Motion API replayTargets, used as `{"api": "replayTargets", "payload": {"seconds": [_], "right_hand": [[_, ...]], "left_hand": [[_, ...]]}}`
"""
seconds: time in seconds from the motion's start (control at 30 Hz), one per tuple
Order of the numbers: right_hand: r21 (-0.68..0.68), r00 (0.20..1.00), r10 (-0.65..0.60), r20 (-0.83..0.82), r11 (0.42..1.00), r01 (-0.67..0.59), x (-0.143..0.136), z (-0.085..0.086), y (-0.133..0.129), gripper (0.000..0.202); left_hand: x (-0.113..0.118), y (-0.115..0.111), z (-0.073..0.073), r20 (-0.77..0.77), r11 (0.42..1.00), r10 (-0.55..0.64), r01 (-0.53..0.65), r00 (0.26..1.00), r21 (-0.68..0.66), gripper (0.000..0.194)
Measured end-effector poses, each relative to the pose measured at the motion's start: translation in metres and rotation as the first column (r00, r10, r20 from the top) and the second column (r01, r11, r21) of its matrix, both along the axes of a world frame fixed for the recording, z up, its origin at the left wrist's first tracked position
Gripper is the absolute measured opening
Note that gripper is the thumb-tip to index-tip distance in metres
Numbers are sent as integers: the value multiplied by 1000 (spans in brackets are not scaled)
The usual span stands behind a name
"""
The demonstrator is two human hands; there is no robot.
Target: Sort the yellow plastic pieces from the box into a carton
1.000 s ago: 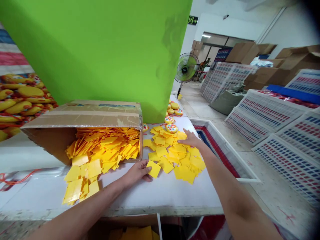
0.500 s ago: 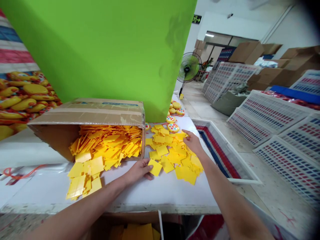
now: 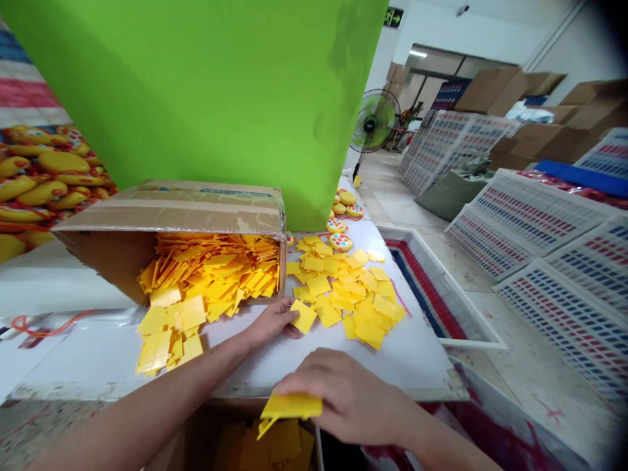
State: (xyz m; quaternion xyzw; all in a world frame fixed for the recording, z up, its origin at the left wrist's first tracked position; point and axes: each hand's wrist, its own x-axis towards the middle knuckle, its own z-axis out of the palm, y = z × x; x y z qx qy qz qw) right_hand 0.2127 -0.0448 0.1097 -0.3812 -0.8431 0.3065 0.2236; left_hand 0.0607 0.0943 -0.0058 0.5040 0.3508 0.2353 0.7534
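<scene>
Between the thumb and fingers of my left hand (image 3: 275,322) is a yellow plastic square (image 3: 303,316), just above the white tabletop. My right hand (image 3: 343,392) grips a few yellow plastic pieces (image 3: 293,406) over the table's front edge, above an open box (image 3: 318,451) with yellow pieces inside. A loose pile of yellow squares (image 3: 363,297) spreads on the table right of my left hand. On its side, a cardboard box (image 3: 210,208) lies with many more squares (image 3: 216,268) spilling out of its mouth.
A green panel (image 3: 206,104) stands behind the box. Round yellow toys with coloured dots (image 3: 340,243) lie beyond the pile. A white crate (image 3: 436,288) stands right of the table. Stacked crates (image 3: 544,222), cartons and a fan (image 3: 375,121) are farther off.
My right hand has come from the far side of the pile to the table's front edge, now holding yellow pieces. My left hand stays near the same place with its square.
</scene>
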Motion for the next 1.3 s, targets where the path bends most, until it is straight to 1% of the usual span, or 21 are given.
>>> {"api": "replayTargets", "payload": {"seconds": [0.07,0.13,0.23,0.33,0.4,0.47,0.53,0.6,0.67,0.73,0.77,0.83,0.87,0.9,0.97,1.03,1.07,1.13,1.2,1.23,1.3], "right_hand": [[18,987,122,106,992,-125,-7,2,-6,42],[5,989,125,84,992,-126,1,1,-3,43],[51,993,-99,65,994,96,27,-15,14,42],[265,881,-385,276,911,315,49,-49,32,55],[392,782,-476,402,862,322,55,-77,42,56],[482,753,-511,414,825,295,57,-98,47,48],[555,776,-539,327,774,303,57,-108,50,41],[579,803,-571,171,718,387,57,-103,47,38],[481,799,-600,-26,693,536,54,-89,39,37],[241,758,-621,-198,719,652,47,-70,23,34],[100,738,-627,-251,741,664,43,-61,13,33],[-137,736,-610,-294,789,599,31,-45,-9,31],[-214,759,-579,-299,816,538,26,-38,-20,31],[-266,799,-521,-301,850,455,21,-32,-29,31],[-305,901,-318,-295,925,227,14,-24,-38,33],[-261,957,-143,-251,962,76,13,-21,-34,36],[-202,970,-132,-204,975,90,16,-24,-26,37],[-1,955,-289,-65,957,290,23,-36,-3,36],[244,866,-492,87,854,460,30,-56,23,35],[334,819,-550,164,812,478,32,-67,34,35],[442,753,-593,285,778,446,33,-89,46,34]], "left_hand": [[0,0,0,-10,1000,-8,8,1000,-6,38],[0,1,-1,-5,1000,-21,21,1000,-6,39],[0,1,-3,11,1000,-24,24,1000,3,41],[0,1,-4,19,1000,-21,21,1000,19,43],[1,1,-5,15,1000,-25,24,1000,9,46],[2,2,-4,5,1000,-24,24,1000,-13,48],[2,3,2,-20,999,-27,27,999,-27,49],[-1,1,15,-54,999,-34,34,998,-1,47],[-9,-5,37,-90,994,-58,66,994,82,43],[-23,-16,66,-133,972,-117,141,984,187,37],[-32,-24,82,-159,953,-163,197,974,229,34],[-54,-41,111,-246,910,-297,352,923,222,28],[-65,-51,123,-294,869,-395,458,871,189,26],[-76,-59,133,-352,818,-471,550,809,167,25],[-92,-72,144,-464,693,-571,700,677,170,26],[-97,-77,144,-541,606,-560,755,628,250,24],[-94,-76,139,-560,588,-520,746,645,313,21],[-76,-66,123,-572,581,-369,662,733,473,19],[-47,-49,98,-554,550,-153,536,818,640,24],[-31,-40,84,-535,528,-24,465,844,710,27],[-2,-24,57,-529,461,73,441,846,770,38]]}}
